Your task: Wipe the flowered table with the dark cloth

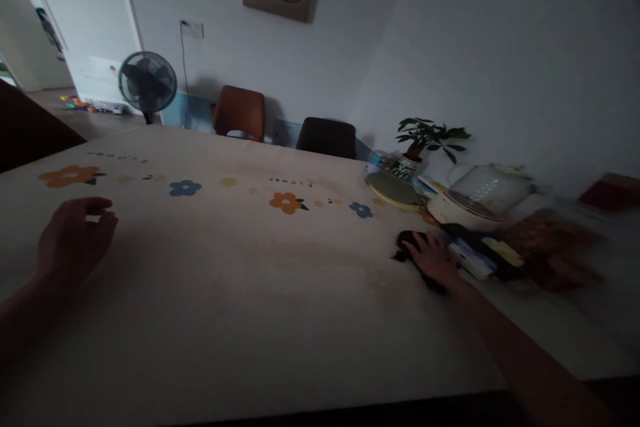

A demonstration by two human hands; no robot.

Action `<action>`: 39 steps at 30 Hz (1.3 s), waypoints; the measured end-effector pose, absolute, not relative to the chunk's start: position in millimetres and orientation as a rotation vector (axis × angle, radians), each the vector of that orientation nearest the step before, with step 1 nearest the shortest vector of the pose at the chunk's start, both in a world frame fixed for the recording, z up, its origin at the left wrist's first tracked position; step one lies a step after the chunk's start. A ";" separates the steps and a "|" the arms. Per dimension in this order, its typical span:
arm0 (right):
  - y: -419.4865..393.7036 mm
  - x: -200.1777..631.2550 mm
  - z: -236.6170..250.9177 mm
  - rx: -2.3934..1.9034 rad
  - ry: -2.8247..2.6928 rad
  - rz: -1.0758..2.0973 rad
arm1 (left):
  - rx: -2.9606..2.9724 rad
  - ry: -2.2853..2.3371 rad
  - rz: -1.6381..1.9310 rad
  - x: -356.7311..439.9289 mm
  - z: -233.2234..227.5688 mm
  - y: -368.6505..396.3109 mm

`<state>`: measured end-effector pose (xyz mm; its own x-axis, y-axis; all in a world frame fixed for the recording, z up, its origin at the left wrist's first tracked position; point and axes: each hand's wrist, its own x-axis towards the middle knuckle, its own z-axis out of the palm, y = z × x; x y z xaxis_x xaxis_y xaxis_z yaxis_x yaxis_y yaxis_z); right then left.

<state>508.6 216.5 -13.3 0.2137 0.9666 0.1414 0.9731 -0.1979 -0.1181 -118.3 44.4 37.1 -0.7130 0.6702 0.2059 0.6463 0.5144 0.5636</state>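
The right hand (434, 259) lies flat on a small black soft-looking thing (413, 240) on the table, at about four o'clock in the picture; the fingers are spread and pressed down on top of it, not curled round it, so it is touching and not gripping. The black thing is blurry and half hidden, so I cannot tell just what it is; it looks limp like a cloth or a small pouch, so it is likely light and squashy, will not break, and would be easiest to pick up by pinching its top or scooping under the edge that sticks out past the fingertips at nine o'clock of the hand. The left hand (75, 240) is at about nine o'clock, loosely curled with the thumb near the fingertips, holding nothing, hovering just over the cream tablecloth with orange and blue flowers (240, 260). Just beside the right hand at three o'clock lies a dark flat pack with white and yellow bits (483, 257), and past it a brown crinkly bag (550, 247). At one o'clock of that hand sit a cream round cooking pot with a clear lid (475, 203), a flat green round paddle (393, 190) and a small green plant in a white pot (420, 143). Far off at eleven o'clock stands a black round fan (147, 83), with a brown chair (240, 113) and a dark chair (326, 137) at the far edge of the table
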 end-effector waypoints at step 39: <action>99.9 174.9 9.7 -0.999 -2.982 0.192 | 1.237 2.666 1.287 -128.6 24.8 52.9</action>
<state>174.9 99.9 9.7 -0.7988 0.5996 -0.0476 0.6008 0.7914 -0.1125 -128.6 52.9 24.8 -0.7009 0.6131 0.3644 0.6666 0.3815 0.6404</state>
